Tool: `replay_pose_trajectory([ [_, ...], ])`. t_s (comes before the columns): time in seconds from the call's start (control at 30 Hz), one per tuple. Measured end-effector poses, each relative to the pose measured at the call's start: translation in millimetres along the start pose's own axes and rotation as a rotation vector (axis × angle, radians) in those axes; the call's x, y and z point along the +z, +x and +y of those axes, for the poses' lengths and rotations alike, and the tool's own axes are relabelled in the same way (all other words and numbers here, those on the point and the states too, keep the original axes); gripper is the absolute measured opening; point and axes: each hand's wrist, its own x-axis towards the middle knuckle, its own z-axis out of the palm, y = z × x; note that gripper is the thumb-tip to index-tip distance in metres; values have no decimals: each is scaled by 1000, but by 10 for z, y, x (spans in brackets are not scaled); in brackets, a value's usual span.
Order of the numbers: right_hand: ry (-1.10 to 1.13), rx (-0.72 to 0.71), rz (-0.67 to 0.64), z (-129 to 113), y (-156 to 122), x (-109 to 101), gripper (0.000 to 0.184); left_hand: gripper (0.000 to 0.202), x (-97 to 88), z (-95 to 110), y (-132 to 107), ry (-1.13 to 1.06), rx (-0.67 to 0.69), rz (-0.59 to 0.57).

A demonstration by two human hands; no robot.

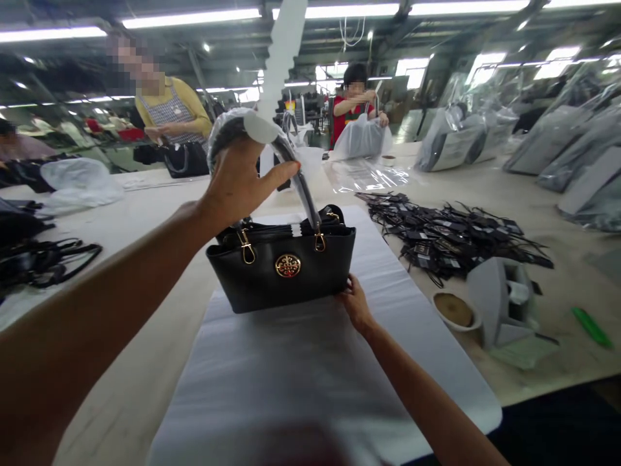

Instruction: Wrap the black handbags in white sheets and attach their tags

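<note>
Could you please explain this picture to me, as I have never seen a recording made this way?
Of course. There is no machine here: one camera, worn on a person's head, looks forward and down at their bare hands. The left hand holds the wrapped handle of a black handbag, while the right hand touches its lower right corner. A white sheet lies under them on the table. To the right are a heap of black tags and a grey device, perhaps a tape dispenser. Beyond, co-workers in yellow sleeves and red handle other bags.
</note>
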Motion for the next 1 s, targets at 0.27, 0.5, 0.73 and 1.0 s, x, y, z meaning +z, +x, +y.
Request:
replay_pose_trajectory([
  [0.27,-140,2,155,-127,169,-354,63,77,377,39,134,-67,39,31],
  [0.5,-231,-17,90,-237,172,-333,50,71,441,5,192,-29,-5,13],
  [0.73,-273,-60,51,-169,224,-282,48,65,439,53,159,-44,-55,0],
  [1.0,-391,-108,109,-175,110,-650,43,50,489,134,-42,-117,-67,-6],
])
